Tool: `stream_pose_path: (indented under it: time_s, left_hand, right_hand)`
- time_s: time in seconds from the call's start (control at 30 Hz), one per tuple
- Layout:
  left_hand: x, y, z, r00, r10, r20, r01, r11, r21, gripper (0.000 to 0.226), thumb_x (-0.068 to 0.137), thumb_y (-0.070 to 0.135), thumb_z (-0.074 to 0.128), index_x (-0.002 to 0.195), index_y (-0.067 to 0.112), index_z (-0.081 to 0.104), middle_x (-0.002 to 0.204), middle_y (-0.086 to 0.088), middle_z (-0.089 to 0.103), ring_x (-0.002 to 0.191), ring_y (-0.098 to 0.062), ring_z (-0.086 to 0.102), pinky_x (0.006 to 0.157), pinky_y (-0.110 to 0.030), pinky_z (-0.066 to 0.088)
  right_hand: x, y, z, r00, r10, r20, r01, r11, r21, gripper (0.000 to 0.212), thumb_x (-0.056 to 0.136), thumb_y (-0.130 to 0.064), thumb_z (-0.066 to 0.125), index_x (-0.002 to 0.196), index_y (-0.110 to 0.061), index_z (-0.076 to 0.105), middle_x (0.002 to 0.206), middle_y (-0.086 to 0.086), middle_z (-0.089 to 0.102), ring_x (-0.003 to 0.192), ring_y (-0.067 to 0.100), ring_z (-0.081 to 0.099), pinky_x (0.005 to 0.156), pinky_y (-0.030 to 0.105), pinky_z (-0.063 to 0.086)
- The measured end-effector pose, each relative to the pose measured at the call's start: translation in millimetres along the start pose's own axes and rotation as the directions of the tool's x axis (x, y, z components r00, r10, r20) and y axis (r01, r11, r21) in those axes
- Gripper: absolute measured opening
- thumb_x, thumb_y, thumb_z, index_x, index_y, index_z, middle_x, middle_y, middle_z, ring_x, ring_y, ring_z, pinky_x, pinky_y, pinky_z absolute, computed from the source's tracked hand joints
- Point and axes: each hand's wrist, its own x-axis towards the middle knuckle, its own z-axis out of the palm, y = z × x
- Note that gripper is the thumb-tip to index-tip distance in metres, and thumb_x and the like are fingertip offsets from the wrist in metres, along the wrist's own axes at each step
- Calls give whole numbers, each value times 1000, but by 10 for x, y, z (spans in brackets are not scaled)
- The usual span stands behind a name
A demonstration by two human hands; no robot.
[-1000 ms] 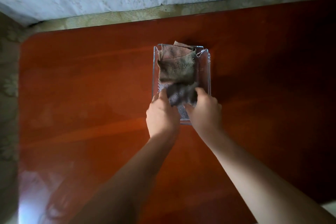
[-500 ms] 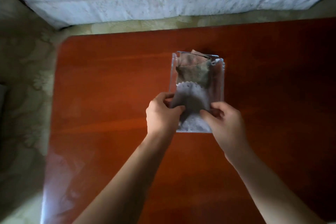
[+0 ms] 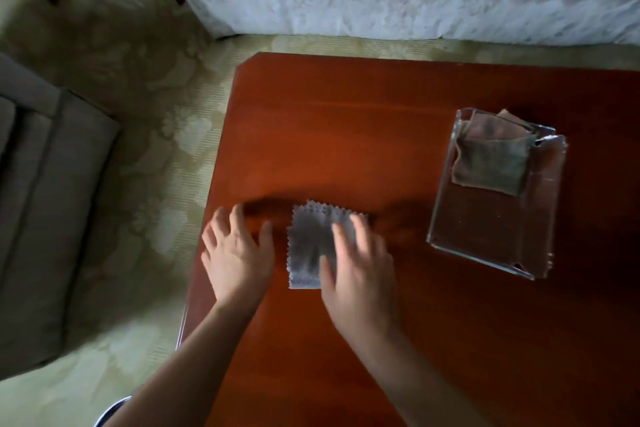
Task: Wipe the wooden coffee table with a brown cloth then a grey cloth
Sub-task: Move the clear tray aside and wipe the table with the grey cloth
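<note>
- Grey cloth (image 3: 313, 246) with zigzag edges lies flat on the red-brown wooden desk (image 3: 346, 135), near its left edge.
- Right hand (image 3: 358, 269) rests on the cloth's right part, fingers (image 3: 341, 236) spread and flat, not clenched.
- Left hand (image 3: 237, 253) lies just beside the cloth on the bare desk, fingers loose and spread, gripping nothing.
- Brown cloth (image 3: 491, 158) sits folded at the far end of a clear tray (image 3: 491, 239), well apart to the right.
- Both hands look motion-blurred.

dim room, motion-blurred hands (image 3: 239, 253), dark right edge
</note>
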Motion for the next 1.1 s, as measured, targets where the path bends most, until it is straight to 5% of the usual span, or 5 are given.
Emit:
stream_pose_path:
  time_s: [0.13,0.47,0.87,1.1]
  left_hand:
    - [460,-233,70,995,-83,53,83,997,-5,72,105,55,39,164,20,19,168,-12,27,152,-37,28,119,-57,26]
    - [1804,450,171,999,-42,13,42,999,-13,68,106,61,23,144,6,36,143,-19,50,116,-50,59,91,-57,45]
    - [2322,639,90,990,-118,80,122,991,-53,51,108,56,18,120,14,44,116,-27,67,109,-48,63,92,-52,44]
    - [2324,637,109,991,-121,51,126,986,-112,41,111,43,21,118,13,47,113,-27,67,105,-49,62,81,-47,36]
  right_hand:
    - [175,-3,473,960,-216,177,243,958,-149,64,108,-49,28,165,-21,25,176,8,7,162,29,3,128,56,19]
    - [1486,246,414,962,-224,154,266,889,-372,68,107,-59,18,167,-27,15,176,5,7,162,31,-2,126,63,8]
    - [3184,-406,480,997,-70,-25,58,943,-326,71,103,-56,17,167,-27,17,176,5,11,162,32,6,126,64,3]
    - [3626,-1083,713,946,-316,67,319,883,-343,67,107,-56,23,167,-27,17,176,1,10,162,30,3,125,64,-1]
